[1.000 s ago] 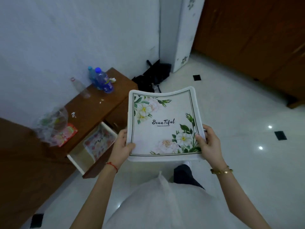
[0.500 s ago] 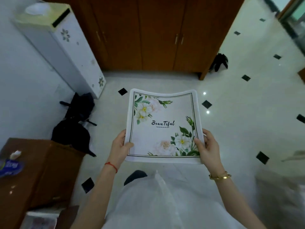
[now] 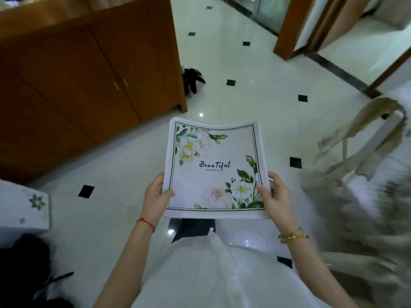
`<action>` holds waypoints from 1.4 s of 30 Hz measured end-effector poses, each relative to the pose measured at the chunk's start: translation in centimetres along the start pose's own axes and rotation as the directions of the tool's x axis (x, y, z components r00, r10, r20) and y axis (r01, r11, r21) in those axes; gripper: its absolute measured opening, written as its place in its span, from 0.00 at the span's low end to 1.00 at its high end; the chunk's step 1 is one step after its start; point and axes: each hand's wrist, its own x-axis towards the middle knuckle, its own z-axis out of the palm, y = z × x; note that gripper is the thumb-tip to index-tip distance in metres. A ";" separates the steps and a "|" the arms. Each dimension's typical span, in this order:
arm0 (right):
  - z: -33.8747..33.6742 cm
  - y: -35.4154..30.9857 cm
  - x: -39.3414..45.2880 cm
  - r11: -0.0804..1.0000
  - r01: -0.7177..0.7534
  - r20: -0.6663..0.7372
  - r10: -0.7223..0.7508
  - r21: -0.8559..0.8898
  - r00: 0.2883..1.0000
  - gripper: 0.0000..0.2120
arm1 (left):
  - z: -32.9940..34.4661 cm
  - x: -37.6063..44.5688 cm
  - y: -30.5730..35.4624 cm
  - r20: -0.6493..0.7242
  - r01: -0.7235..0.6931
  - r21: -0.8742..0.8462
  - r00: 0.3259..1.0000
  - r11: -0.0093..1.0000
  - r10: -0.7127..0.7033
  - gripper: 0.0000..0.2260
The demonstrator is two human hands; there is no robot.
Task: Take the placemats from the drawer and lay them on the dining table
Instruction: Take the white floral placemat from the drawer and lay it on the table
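Both hands hold the placemats [image 3: 214, 167] out in front of the person, above the floor [image 3: 255, 103]. On the near left edge, the left hand [image 3: 155, 200] pinches the stack, its thumb lying on the printed top face and its fingers curled underneath. On the near right edge, the right hand [image 3: 275, 197] grips in the same way, thumb pressed on the flower print at the corner and fingers wrapped below. A red string bracelet [image 3: 145, 223] circles the left wrist and a gold bracelet [image 3: 292, 235] the right.

The placemats are white with a thin dark border, flowers in the far left and near right corners, and the word "Beautiful" in the middle. They lie nearly level and sag slightly between the hands, so the far edge curves. How many are in the stack cannot be told.

Below them the floor is glossy white tile set with small black squares. A brown wooden cabinet [image 3: 77, 85] with two door handles stands to the left, and a dark object [image 3: 192, 80] sits at its corner. A white box with flower decals [image 3: 23, 205] is at the near left. On the right, a blurred chair [image 3: 373, 138] is draped with pale cloth.
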 end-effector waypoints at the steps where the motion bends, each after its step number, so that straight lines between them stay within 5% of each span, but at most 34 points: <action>1: -0.1 0.0 1.4 1.000 -0.011 -0.033 0.011 0.001 0.999 0.15 | 0.9 2.3 0.8 0.032 -0.009 0.010 0.999 1.000 0.009 0.22; 10: -3.1 -2.7 13.7 0.990 -0.091 -0.372 0.126 0.109 0.920 0.15 | 11.6 22.3 9.4 0.369 -0.112 0.079 0.926 0.991 0.075 0.24; 18: -9.4 -3.2 19.4 0.961 -0.108 -0.642 0.253 0.256 0.724 0.17 | 27.0 31.8 16.4 0.681 -0.189 0.124 0.731 0.974 0.055 0.22; 29: -24.6 -0.7 25.0 0.956 -0.103 -0.878 0.292 0.274 0.379 0.15 | 53.4 34.3 22.5 0.894 -0.301 0.053 0.439 0.952 0.089 0.21; 42: -40.3 3.6 30.2 0.925 -0.076 -0.920 0.380 0.373 0.096 0.17 | 80.5 32.7 26.8 0.990 -0.359 0.027 0.140 0.933 0.025 0.22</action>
